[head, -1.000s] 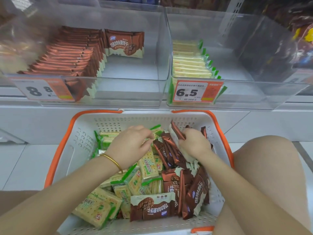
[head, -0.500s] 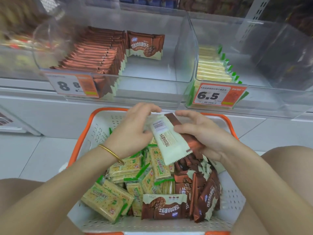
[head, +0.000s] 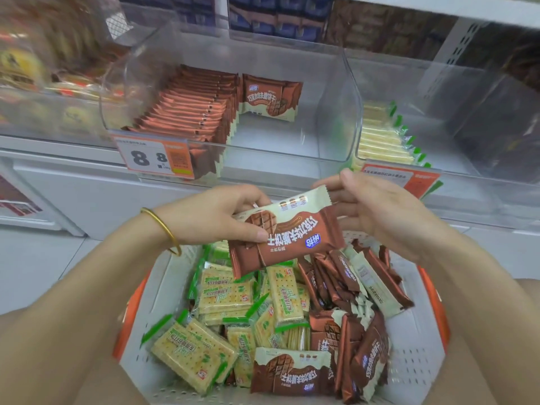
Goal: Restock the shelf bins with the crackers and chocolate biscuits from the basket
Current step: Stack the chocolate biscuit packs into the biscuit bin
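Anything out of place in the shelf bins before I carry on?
Yes: in the chocolate biscuit bin, one pack stands face-forward beside the back of the chocolate row, whose packs are all filed edge-on. The cracker row looks tidy.

Pale tiled floor (head: pixel 38 258), white shelving (head: pixel 81 194).
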Motion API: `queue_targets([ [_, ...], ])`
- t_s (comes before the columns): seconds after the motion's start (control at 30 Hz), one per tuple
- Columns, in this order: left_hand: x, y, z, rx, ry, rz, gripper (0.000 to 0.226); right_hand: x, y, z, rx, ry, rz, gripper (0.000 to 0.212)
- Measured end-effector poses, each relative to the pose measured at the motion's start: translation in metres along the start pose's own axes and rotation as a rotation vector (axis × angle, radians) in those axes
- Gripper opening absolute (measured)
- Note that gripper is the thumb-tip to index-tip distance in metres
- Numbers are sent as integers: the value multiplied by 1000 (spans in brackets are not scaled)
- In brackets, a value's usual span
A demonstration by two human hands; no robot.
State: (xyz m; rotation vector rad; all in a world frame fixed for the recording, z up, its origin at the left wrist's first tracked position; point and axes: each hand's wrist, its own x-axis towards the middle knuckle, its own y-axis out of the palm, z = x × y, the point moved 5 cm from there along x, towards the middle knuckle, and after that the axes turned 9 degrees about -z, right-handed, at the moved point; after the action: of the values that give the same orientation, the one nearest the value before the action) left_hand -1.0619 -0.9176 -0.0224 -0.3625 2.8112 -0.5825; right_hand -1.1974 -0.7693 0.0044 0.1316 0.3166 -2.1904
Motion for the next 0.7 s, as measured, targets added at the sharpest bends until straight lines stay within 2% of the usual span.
queue_targets([
  [0.13, 2, -20, -25, 151, 52, -34, 32, 12, 14, 37, -308, -146, 125, 21],
  [0.2, 4, -33, -38, 154, 71, -71, 28, 24, 23, 52, -365, -180, 93, 20],
  [0.23, 6, -40, -44, 126, 77, -100, 24, 29, 24, 59, -316, -195, 36, 17],
  [0.3, 10, -57, -52, 23, 76, -227, 15, 36, 26, 67, -15, -166, -36, 15],
  [0.37, 14, -72, -56, -101, 67, -419, 8, 40, 35, 66, 273, -83, 3, 19],
  [0.47, 23, -78, -64, -190, 101, -579, 6, 47, 56, 59, 351, -9, 18, 14],
  [0.57, 35, -79, -66, -156, 123, -624, 13, 72, 63, 66, 322, 26, -119, 7],
  [0.63, 39, -88, -57, -46, 127, -757, 26, 102, 58, 76, 283, 66, -202, 9],
  [0.7, 38, -97, -47, 354, 179, -902, 32, 141, 49, 85, 139, 24, -290, 11],
])
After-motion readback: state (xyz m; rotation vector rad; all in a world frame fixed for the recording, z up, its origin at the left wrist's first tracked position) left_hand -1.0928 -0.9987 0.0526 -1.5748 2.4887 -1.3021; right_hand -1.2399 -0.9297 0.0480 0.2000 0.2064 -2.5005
